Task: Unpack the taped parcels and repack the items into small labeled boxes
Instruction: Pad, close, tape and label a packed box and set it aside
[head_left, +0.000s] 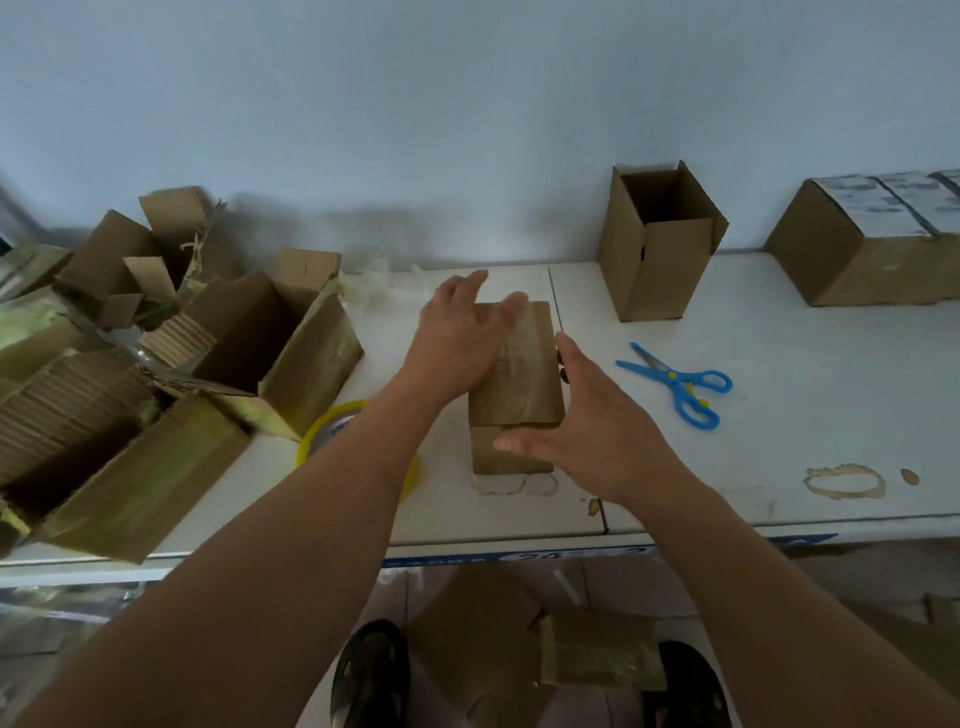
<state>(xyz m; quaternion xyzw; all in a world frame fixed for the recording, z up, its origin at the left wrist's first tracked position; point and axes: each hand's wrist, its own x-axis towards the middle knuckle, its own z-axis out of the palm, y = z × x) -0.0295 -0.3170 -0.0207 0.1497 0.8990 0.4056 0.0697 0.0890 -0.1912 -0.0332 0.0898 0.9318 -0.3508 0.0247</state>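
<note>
A small brown cardboard box (524, 384) stands closed in the middle of the white table (810, 415), with clear tape across its top. My left hand (457, 338) lies flat on the top's left side, fingers spread. At the box's right front corner my right hand (587, 421) has its fingers against the front edge. A roll of yellow tape (332, 426) lies left of the box, partly hidden under my left forearm.
Blue scissors (680, 384) lie right of the box. An open upright carton (660, 244) stands at the back, with labeled boxes (872, 239) at far right. Opened taped parcels and cardboard scraps (156, 353) crowd the left. More cardboard (524, 644) lies on the floor by my feet.
</note>
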